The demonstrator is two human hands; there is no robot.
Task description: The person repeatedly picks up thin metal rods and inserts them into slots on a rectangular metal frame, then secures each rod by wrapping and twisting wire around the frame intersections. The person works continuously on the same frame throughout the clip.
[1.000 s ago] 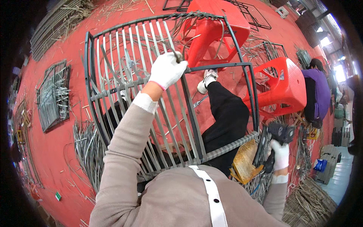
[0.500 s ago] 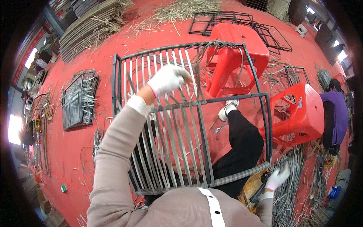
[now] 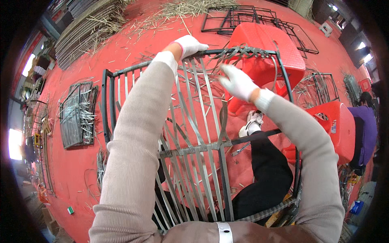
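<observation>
A dark metal frame (image 3: 225, 178) strung with flat grey strips (image 3: 201, 101) leans across my lap, tilted away from me. My left hand (image 3: 192, 45), in a white glove, is closed over its far bar. Beside it, my gloved right hand (image 3: 239, 83) is above the frame's far right section, fingers apart and slightly blurred, close to loose grey strips. More strips are wound round the right part of the far bar (image 3: 255, 52). A cross bar (image 3: 190, 150) with wrapped strips runs across the middle. My forearms hide parts of the frame.
A red plastic stool (image 3: 265, 40) stands behind the frame's far right corner, another red stool (image 3: 338, 129) to the right. Bare black frames (image 3: 239, 18), a stack of woven panels (image 3: 87, 30) and scattered strips lie on the red floor. A person in purple (image 3: 364, 125) sits far right.
My left hand has moved away from me onto the far bar. My right hand has come up from the lower right to the frame's far side. The frame sits a little differently in view.
</observation>
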